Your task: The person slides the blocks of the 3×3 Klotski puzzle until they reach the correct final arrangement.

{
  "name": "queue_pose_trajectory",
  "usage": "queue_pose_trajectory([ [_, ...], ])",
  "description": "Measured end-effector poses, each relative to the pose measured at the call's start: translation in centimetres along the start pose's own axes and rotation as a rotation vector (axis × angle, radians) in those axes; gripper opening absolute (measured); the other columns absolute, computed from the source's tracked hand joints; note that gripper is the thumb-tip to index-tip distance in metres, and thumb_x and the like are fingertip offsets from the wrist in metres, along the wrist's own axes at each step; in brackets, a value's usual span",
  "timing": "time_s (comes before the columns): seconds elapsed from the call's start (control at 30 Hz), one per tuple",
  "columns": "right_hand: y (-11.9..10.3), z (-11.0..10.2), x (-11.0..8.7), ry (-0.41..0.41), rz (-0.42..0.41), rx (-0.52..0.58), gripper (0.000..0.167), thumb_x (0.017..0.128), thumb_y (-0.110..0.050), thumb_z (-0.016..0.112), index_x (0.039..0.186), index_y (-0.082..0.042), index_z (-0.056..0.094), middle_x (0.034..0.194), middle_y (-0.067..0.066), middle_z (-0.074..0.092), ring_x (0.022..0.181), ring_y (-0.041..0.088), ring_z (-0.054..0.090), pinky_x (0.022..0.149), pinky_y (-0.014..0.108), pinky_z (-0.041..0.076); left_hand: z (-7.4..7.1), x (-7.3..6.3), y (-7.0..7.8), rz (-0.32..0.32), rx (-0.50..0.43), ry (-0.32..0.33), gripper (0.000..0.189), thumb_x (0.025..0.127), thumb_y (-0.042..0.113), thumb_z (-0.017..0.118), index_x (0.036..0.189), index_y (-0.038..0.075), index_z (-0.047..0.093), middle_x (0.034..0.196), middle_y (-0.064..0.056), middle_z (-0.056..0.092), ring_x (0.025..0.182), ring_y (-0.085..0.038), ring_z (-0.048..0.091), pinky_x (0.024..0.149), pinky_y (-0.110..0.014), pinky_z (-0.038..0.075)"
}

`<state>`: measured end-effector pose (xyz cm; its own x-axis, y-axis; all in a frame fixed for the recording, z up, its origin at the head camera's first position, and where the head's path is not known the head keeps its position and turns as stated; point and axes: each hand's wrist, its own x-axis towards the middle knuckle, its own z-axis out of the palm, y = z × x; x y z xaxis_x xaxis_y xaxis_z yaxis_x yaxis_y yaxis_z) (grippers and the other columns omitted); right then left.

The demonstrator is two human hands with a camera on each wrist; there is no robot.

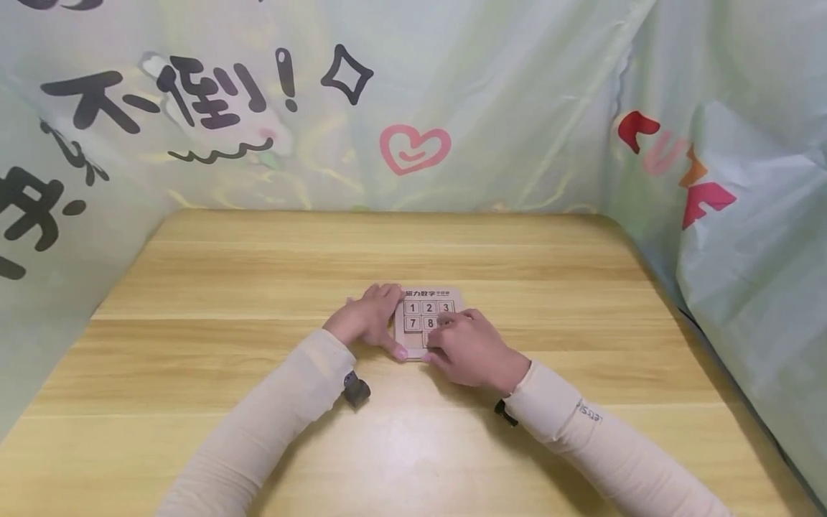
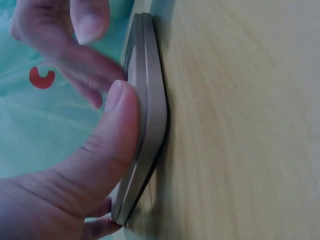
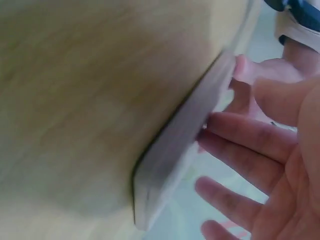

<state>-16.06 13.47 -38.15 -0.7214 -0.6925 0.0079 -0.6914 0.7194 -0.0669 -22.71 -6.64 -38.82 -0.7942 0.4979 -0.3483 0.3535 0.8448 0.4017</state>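
A number sliding puzzle [image 1: 421, 316] with a pale frame lies on the table, its tiles 1, 2, 3, 7 and 8 readable in the head view. My left hand [image 1: 370, 317] holds the frame by its left side, thumb at the near left corner and fingers toward the far left one. Over the puzzle's right part is my right hand [image 1: 473, 350], its fingertips on the lower tiles and hiding several of them. In the right wrist view the fingers [image 3: 250, 142] of that hand reach nearly straight to the puzzle's face, the thumb apart from them.
The wood-grain table [image 1: 291, 251] spreads around the puzzle on all sides. Behind it hangs a pale green curtain [image 1: 517, 93] with black characters and a pink heart. Each wrist carries a small dark camera, one of them a black device [image 1: 357, 390] at the left cuff.
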Motion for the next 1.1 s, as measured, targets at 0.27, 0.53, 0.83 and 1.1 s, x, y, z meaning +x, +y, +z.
queue_pose_trajectory([
  [0.27,0.2,-0.1,0.1,-0.061,-0.005,0.043,0.055,0.093,-0.043,0.061,0.135,-0.008,0.057,0.140,0.007,0.053,0.136,0.040,0.036,0.106,0.061,0.033,-0.1,-0.1,-0.2,0.003,-0.001,0.010,0.114,0.060,0.050,0.087,0.147,0.009,0.028,0.153,-0.011,0.029,0.144,-0.038,0.015,0.106,-0.074,0.013],
  [0.53,0.3,-0.5,0.5,0.036,0.016,0.017,0.023,0.088,-0.034,0.069,0.097,-0.014,0.075,0.099,0.001,0.071,0.108,0.029,0.061,0.090,0.056,0.048,0.0,0.0,0.0,-0.001,-0.012,0.003,0.115,0.059,0.050,0.088,0.149,0.010,0.027,0.155,-0.011,0.028,0.144,-0.040,0.012,0.106,-0.074,0.011],
  [0.83,1.1,-0.2,0.9,-0.050,0.076,-0.027,0.042,0.091,-0.042,0.064,0.122,-0.014,0.069,0.125,0.002,0.065,0.125,0.035,0.050,0.098,0.057,0.043,0.2,0.2,0.1,0.004,-0.013,0.000,0.116,0.060,0.051,0.087,0.149,0.009,0.028,0.155,-0.012,0.027,0.144,-0.041,0.012,0.105,-0.074,0.012],
  [1.1,0.7,-0.6,-0.2,-0.041,0.024,0.017,0.038,0.092,-0.036,0.065,0.119,-0.011,0.069,0.125,0.005,0.065,0.124,0.038,0.051,0.098,0.060,0.042,0.3,0.2,-0.2,-0.007,-0.015,0.002,0.115,0.060,0.050,0.087,0.150,0.010,0.027,0.156,-0.011,0.025,0.144,-0.040,0.010,0.106,-0.073,0.011],
])
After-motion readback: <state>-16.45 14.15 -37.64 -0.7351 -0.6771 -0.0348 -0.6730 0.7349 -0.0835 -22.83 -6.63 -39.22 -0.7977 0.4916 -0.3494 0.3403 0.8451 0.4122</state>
